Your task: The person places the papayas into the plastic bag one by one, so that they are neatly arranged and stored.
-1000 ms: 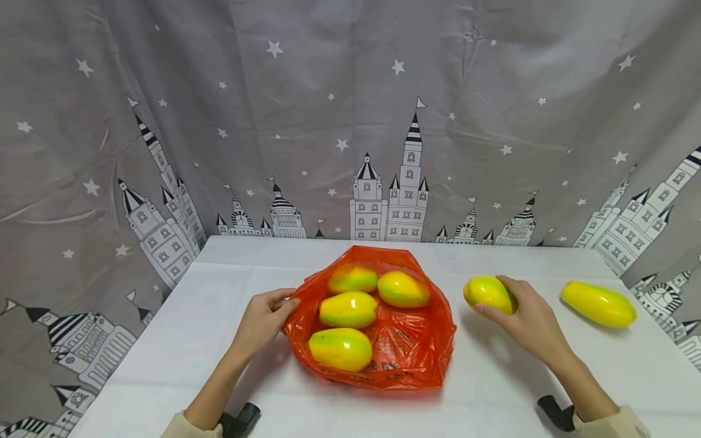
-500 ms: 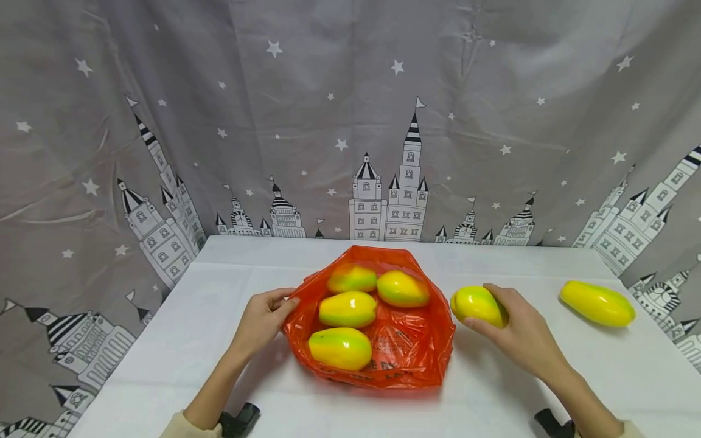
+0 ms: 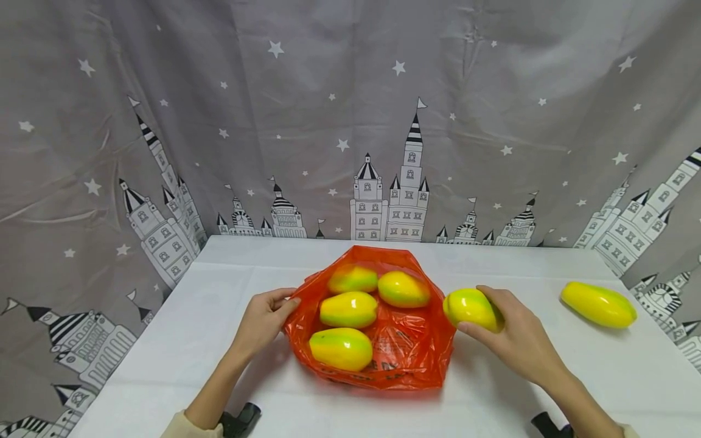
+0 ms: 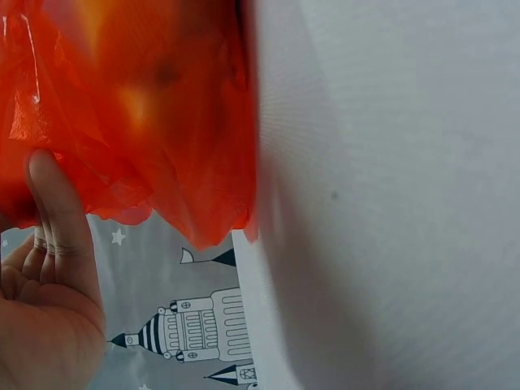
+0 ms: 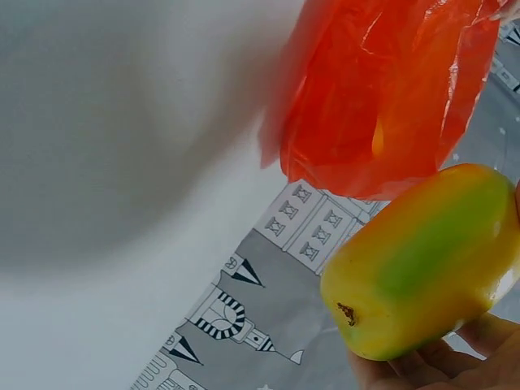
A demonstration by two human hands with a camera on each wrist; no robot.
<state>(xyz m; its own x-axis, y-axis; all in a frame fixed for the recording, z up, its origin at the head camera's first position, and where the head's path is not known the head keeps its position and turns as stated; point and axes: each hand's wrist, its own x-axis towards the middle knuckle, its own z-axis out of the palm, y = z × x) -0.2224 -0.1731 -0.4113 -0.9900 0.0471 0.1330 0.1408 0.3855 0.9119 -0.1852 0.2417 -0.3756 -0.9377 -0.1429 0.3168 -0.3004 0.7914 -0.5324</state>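
A red plastic bag [image 3: 408, 359] stands open-mouthed on the table, with several yellow-green papayas [image 3: 347, 309] lying inside it. At its left rim my left hand [image 3: 261, 322] pinches the plastic between thumb and fingers; the left wrist view shows the thumb [image 4: 61, 211] against the bag [image 4: 162, 106]. My right hand [image 3: 517, 331] grips another papaya [image 3: 470, 308] from its right end. This papaya overlaps the bag's right rim in the head view. The right wrist view shows the held papaya [image 5: 422, 264] with its brown stem scar, close to the bag [image 5: 382, 97].
One more papaya [image 3: 599, 304] lies at the right of the white-covered table [image 3: 526, 258]. A grey curtain [image 3: 306, 91] printed with castles and stars hangs behind the table.
My right hand has carried the papaya leftward and slightly nearer to me, from beside the bag to its right rim. The left hand and the bag have stayed in place.
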